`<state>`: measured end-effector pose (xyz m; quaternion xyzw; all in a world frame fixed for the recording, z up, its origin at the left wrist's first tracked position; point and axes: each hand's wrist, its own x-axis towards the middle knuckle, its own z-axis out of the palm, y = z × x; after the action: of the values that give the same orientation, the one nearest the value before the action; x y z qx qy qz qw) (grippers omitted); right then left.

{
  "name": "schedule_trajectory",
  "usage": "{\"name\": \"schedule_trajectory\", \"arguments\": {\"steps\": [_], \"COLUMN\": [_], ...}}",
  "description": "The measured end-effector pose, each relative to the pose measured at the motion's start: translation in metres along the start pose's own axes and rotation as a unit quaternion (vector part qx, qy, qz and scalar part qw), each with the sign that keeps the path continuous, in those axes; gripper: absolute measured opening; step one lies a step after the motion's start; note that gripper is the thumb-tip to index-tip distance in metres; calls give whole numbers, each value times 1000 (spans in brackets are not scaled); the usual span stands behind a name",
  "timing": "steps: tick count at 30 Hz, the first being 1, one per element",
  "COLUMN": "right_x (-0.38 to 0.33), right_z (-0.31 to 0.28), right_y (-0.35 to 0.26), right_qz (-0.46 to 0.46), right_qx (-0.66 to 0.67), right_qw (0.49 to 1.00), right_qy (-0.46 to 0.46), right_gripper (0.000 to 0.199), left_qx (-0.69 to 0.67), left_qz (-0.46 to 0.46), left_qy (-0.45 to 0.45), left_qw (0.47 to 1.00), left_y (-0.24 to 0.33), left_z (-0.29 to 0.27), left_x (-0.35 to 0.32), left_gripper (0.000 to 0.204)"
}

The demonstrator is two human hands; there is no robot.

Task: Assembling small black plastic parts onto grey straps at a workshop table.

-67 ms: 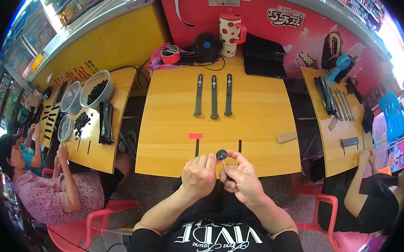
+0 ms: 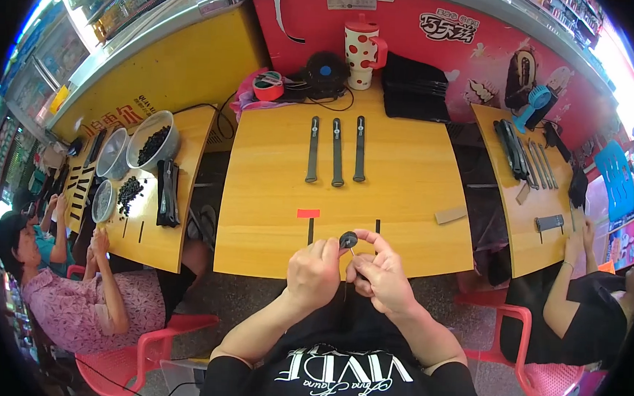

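My left hand [image 2: 314,275] is closed on a small dark piece with a rounded end [image 2: 348,239], held just past the near table edge. It resembles the end of a dark strap; most of it is hidden by my fingers. Pinched in my right hand [image 2: 383,279] is a thin pale stick [image 2: 352,251], its tip against the dark piece. My right index finger curls around the far side of that piece. On the table ahead lie three dark grey straps, a left strap [image 2: 314,151], a middle strap [image 2: 336,156] and a right strap [image 2: 360,150].
The wooden table [image 2: 271,246] bears a red strip [image 2: 308,214], black strips and a tan piece [image 2: 450,216]. Behind stand a spotted tumbler [image 2: 360,53], tape [image 2: 268,88] and black bags [image 2: 416,88]. People sit at side tables; bowls of black parts [image 2: 152,143] are left.
The rounded dark end has tilted slightly between my fingers. My hands stay in nearly the same place, and the straps lie as before.
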<state>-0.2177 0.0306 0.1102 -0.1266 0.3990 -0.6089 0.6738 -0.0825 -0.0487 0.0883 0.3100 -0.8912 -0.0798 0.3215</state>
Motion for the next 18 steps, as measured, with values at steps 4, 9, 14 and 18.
{"name": "schedule_trajectory", "arguments": {"steps": [4,9,14,18], "right_x": [3,-4,2,-1], "right_z": [-18,-22,-22,-12], "right_y": [-3,-28,-29,-16], "right_qz": [-108,-110,-64,-216], "right_qx": [-164,-249,-350,-592], "right_qw": [980,958,934,777], "right_qy": [-22,-93,-39,-6], "right_gripper": [48,51,49,48], "left_qx": [-484,-562,-57,99], "left_qz": [-280,-269,56,100], "left_qy": [-217,-270,-126,-163], "left_qw": [800,734,989,976], "left_y": [-9,-18,-7,-4], "left_z": [-20,-27,-21,-17], "left_x": [8,2,6,6], "left_gripper": [14,12,9,9]}}
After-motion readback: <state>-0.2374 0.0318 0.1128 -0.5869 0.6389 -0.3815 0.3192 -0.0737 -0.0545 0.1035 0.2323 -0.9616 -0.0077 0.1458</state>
